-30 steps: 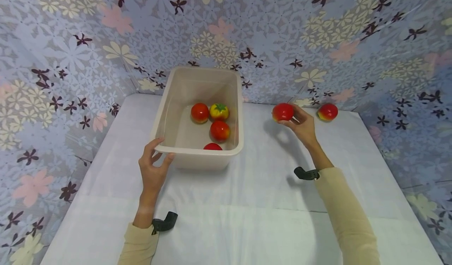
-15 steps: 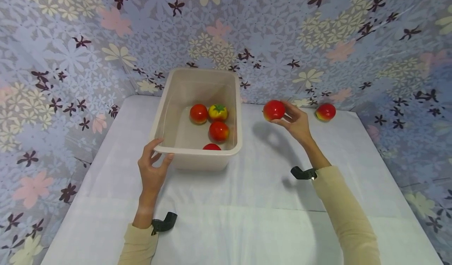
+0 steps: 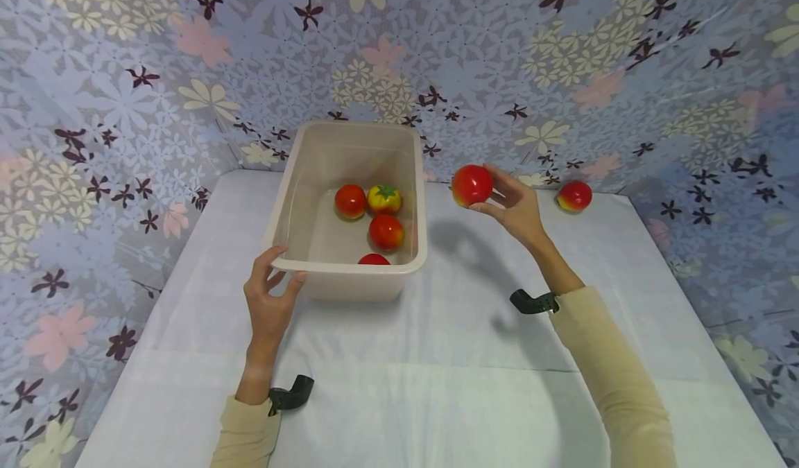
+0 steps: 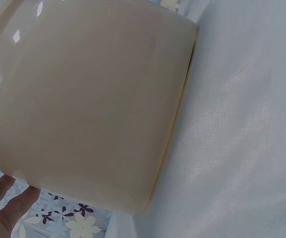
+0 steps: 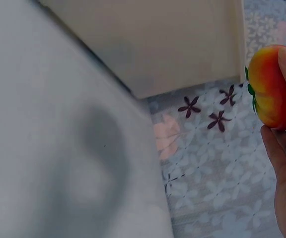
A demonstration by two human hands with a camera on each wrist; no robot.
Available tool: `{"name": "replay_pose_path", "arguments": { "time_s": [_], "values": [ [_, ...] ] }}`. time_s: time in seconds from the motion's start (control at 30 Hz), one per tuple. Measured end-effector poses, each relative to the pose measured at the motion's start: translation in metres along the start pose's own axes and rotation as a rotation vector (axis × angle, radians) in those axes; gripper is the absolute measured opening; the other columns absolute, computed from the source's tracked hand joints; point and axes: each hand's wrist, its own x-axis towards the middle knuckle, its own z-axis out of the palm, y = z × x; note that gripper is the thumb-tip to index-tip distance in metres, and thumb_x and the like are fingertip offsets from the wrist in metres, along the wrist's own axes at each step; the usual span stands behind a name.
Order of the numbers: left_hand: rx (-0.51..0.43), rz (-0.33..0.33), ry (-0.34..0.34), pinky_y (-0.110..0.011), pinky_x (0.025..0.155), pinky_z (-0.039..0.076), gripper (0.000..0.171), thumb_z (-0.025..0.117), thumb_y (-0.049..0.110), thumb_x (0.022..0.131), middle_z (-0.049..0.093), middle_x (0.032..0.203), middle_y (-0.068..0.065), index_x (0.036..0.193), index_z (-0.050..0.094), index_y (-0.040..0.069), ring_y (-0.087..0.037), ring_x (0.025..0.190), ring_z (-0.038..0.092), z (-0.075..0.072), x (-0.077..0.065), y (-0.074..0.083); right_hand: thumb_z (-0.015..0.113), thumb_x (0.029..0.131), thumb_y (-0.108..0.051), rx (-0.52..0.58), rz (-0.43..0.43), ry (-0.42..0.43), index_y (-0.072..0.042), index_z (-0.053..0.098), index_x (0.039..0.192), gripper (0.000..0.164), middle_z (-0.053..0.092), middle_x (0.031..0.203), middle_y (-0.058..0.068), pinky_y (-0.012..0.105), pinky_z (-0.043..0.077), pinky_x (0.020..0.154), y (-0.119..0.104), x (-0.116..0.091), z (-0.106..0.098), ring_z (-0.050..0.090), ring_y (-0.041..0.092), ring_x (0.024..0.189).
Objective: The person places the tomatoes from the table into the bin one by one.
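Observation:
My right hand (image 3: 517, 210) holds a red tomato (image 3: 471, 185) between thumb and fingers, raised above the table to the right of a beige plastic bin (image 3: 349, 268). In the right wrist view the tomato (image 5: 272, 94) shows a yellow patch and green leaves at one end. With thumb and fingers spread round its near left corner, my left hand (image 3: 270, 295) grips the bin's rim. Inside the bin lie a red tomato (image 3: 351, 202), a yellow one with a green top (image 3: 383, 200) and another red one (image 3: 386, 232). The front wall partly hides a further red piece (image 3: 374, 259).
Another red and yellow tomato (image 3: 574, 196) lies at the table's back right, beyond my right hand. A white cloth covers the table (image 3: 437, 385). Flower-patterned wall covering (image 3: 487, 73) rises right behind the bin and along both sides.
My right hand has moved left and upward with the tomato, nearer to the bin. The left hand keeps its hold on the corner, and the bin has stayed in place.

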Motion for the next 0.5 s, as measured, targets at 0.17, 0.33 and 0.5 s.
{"name": "replay_pose_path", "arguments": {
  "time_s": [0.17, 0.33, 0.5],
  "values": [
    [-0.01, 0.001, 0.006, -0.015, 0.09, 0.05, 0.048, 0.079, 0.003, 0.079, 0.061, 0.125, -0.024, 0.122, 0.059, -0.005, -0.018, 0.121, 0.058, 0.0, 0.0, 0.001, 0.075, 0.076, 0.012, 0.067, -0.055, -0.035, 0.0, 0.051, 0.139, 0.069, 0.058, 0.138, 0.014, 0.022, 0.051, 0.095, -0.016, 0.005, 0.004, 0.058, 0.012, 0.122],
    [-0.022, -0.002, 0.021, -0.014, 0.089, 0.049, 0.05, 0.08, 0.006, 0.078, 0.061, 0.125, -0.024, 0.121, 0.058, -0.007, -0.01, 0.121, 0.057, 0.002, 0.0, 0.002, 0.077, 0.077, 0.007, 0.073, -0.089, -0.078, 0.001, 0.051, 0.139, 0.067, 0.059, 0.137, 0.01, 0.023, 0.051, 0.095, -0.035, 0.01, 0.01, 0.058, 0.014, 0.123],
    [-0.022, 0.0, 0.021, -0.014, 0.089, 0.049, 0.05, 0.08, 0.01, 0.08, 0.062, 0.124, -0.024, 0.122, 0.058, -0.006, -0.009, 0.12, 0.058, 0.002, 0.001, 0.002, 0.078, 0.076, 0.007, 0.066, -0.114, -0.111, 0.001, 0.051, 0.139, 0.068, 0.06, 0.136, 0.008, 0.025, 0.051, 0.096, -0.046, 0.013, 0.019, 0.057, 0.015, 0.123]
  ]
}}
